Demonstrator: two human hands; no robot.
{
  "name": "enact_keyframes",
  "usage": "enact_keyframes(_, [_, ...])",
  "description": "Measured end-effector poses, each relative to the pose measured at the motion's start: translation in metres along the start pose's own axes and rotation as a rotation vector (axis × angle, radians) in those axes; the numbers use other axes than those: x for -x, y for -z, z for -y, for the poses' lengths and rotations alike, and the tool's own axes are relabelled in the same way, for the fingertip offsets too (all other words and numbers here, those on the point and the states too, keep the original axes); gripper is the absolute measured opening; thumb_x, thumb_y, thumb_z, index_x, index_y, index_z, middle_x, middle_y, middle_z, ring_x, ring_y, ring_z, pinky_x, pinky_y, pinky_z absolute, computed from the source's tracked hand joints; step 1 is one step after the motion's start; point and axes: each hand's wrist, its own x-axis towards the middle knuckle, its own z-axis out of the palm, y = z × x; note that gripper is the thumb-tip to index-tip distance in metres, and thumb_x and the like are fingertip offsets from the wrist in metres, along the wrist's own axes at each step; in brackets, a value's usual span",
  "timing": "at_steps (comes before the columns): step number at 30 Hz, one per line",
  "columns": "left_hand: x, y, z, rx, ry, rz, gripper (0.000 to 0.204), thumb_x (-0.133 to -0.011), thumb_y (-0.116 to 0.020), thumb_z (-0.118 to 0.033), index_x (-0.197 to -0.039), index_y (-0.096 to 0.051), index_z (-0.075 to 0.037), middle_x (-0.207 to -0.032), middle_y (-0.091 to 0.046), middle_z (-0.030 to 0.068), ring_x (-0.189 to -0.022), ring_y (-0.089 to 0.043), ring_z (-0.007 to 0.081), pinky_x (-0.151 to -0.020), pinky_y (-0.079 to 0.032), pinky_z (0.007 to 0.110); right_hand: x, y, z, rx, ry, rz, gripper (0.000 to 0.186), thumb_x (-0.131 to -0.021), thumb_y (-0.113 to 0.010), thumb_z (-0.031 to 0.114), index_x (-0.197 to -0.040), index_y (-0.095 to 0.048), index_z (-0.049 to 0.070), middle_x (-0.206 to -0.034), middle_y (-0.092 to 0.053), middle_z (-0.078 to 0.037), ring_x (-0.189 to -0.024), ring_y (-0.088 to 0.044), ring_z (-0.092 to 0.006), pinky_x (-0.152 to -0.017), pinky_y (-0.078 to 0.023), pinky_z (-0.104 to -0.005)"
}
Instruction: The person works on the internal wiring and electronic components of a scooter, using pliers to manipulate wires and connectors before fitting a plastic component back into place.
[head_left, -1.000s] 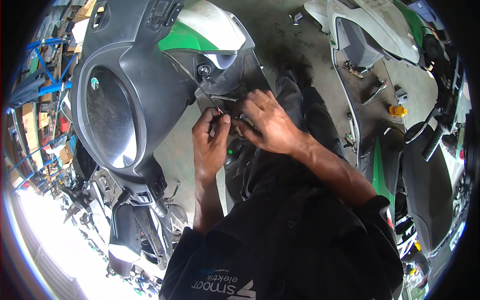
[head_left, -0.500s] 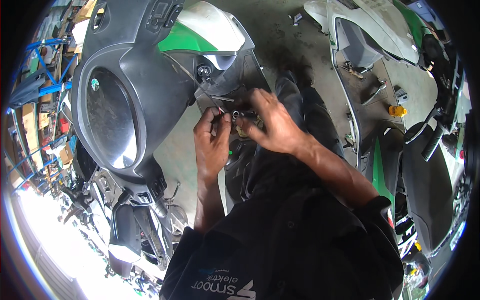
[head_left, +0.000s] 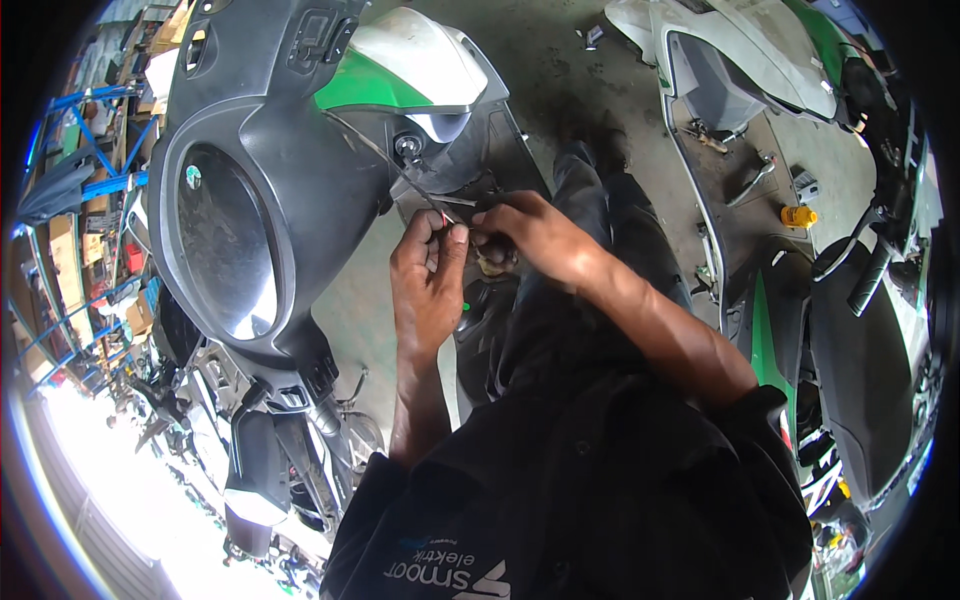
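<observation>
A thin dark cable [head_left: 385, 160] runs down from beside the scooter's dark front panel [head_left: 330, 170] to my left hand [head_left: 428, 290]. My left thumb and fingers pinch its end, where a small red bit of wire shows. My right hand [head_left: 550, 240] is bent in from the right, its closed fingertips almost meeting the left ones. Whatever it grips is hidden behind the fingers. Just above the hands is the scooter's footwell, with a round black lock-like part [head_left: 407, 146] set in it. My knees and dark trousers [head_left: 560, 320] are below.
A dark oval screen or glossy panel [head_left: 228, 240] fills the scooter's left side. To the right stands another white and green scooter [head_left: 740, 50], with a yellow bottle [head_left: 798, 217] and loose parts on its floorboard. Cluttered blue shelving [head_left: 110, 185] lines the far left.
My right hand has drawn in and down to the left fingertips, its fingers now curled. A small metal ring seen between the hands earlier is hidden. My left hand has barely moved.
</observation>
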Motion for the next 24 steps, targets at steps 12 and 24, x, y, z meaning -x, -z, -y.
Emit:
enact_keyframes(12, [-0.003, -0.001, 0.008, 0.004, 0.015, 0.018, 0.009, -0.102, -0.06, -0.007, -0.097, -0.056, -0.001, -0.079, -0.056, -0.0013, -0.071, -0.047, 0.0032, -0.065, -0.044, 0.021, 0.018, -0.02, -0.002, 0.021, 0.169, -0.182, 0.013, -0.096, -0.054, 0.013, -0.093, -0.055, 0.0, -0.086, -0.062, -0.01, -0.072, -0.057, -0.0186, -0.064, -0.045, -0.0351])
enact_keyframes(24, [-0.005, -0.004, 0.005, 0.054, 0.041, 0.005, 0.009, -0.1, -0.06, -0.004, -0.093, -0.056, -0.001, -0.074, -0.053, -0.0037, -0.069, -0.045, 0.0024, -0.063, -0.041, 0.021, 0.025, -0.004, 0.008, 1.121, 0.862, -0.321, 0.025, -0.089, -0.067, 0.019, -0.099, -0.056, -0.001, -0.097, -0.061, -0.019, -0.09, -0.061, -0.0385, -0.083, -0.043, -0.0489])
